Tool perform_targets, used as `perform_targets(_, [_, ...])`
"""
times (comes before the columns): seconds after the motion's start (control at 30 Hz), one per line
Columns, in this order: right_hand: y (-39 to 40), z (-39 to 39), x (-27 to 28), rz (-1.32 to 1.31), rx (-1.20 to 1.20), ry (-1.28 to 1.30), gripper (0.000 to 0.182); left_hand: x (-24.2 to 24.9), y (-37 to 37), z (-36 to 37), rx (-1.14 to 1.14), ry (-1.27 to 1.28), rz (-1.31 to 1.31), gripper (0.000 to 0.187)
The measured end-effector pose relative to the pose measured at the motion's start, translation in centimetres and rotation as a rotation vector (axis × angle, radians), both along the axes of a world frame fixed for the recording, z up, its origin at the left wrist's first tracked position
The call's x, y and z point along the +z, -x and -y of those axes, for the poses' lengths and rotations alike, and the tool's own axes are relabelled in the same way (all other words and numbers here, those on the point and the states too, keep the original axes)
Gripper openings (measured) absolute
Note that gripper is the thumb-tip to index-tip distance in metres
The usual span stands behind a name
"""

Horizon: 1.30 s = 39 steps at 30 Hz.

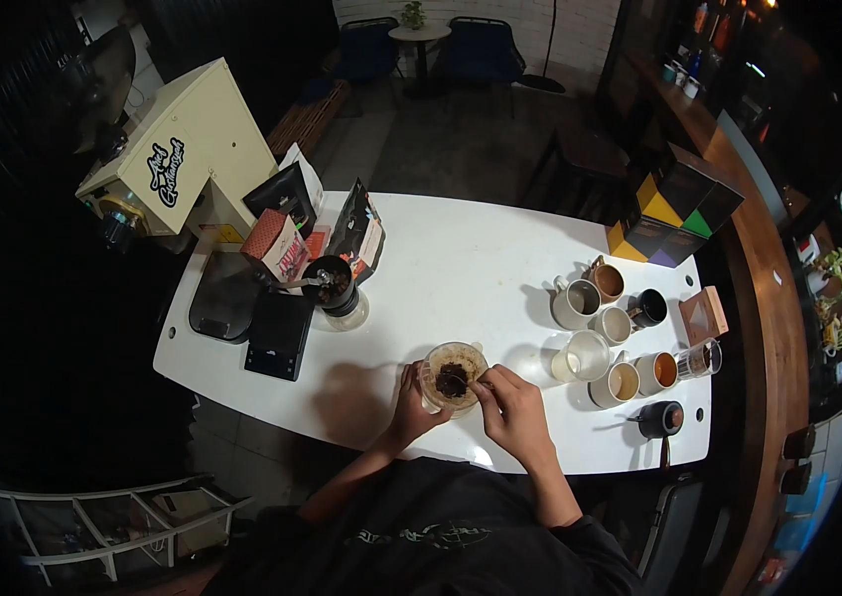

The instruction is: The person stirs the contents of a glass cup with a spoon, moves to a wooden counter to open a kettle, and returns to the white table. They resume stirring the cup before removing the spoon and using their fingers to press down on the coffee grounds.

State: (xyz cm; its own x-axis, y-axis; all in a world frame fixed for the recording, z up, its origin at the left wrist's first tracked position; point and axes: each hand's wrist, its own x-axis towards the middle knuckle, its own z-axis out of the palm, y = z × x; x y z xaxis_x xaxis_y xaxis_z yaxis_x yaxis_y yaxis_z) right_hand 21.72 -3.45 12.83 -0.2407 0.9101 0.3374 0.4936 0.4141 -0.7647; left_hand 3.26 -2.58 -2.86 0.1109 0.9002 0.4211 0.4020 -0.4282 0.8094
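Note:
A round coffee dripper [435, 361] with a brown-stained filter and dark wet grounds [453, 380] stands at the front edge of the white table. My left hand [413, 409] is wrapped round its left side. On the right side, my right hand [511, 405] pinches a thin utensil, perhaps a spoon, whose end reaches into the grounds. The fingers of that hand are at the dripper's rim. What the dripper rests on is mostly hidden.
At the left are a black scale [277, 338], a hand grinder [332, 283], coffee bags [353, 233] and a cream-coloured machine [188, 149]. Several cups [576, 304], a glass server [580, 358] and a small black pot [655, 420] stand right. Stacked boxes [674, 209] are behind.

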Motion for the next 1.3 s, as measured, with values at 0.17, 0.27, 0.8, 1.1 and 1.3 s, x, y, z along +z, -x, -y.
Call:
perform_targets(0.17, [0.2, -0.2, 0.1, 0.07, -0.043, -0.037, 0.005, -0.2, 0.0, 0.0, -0.003, 0.015, 0.02, 0.072])
perform_targets(0.27, [0.1, -0.3, 0.3, 0.032, 0.027, -0.024, 0.005, -0.5, 0.1, 0.0, 0.008, -0.021, -0.033, 0.071])
perform_targets(0.8, [-0.3, -0.3, 1.0, 0.052, 0.049, -0.009, 0.006, -0.3, 0.1, 0.0, -0.01, -0.017, -0.007, 0.071])
perform_targets(1.1, [-0.6, -0.1, 1.1, -0.025, 0.008, 0.026, 0.005, -0.8, 0.1, 0.0, -0.006, 0.01, 0.049, 0.074])
perform_targets(1.3, [-0.6, -0.2, -0.4, 0.095, -0.097, -0.101, 0.012, -0.4, -0.1, 0.1, -0.014, 0.055, 0.056, 0.074])
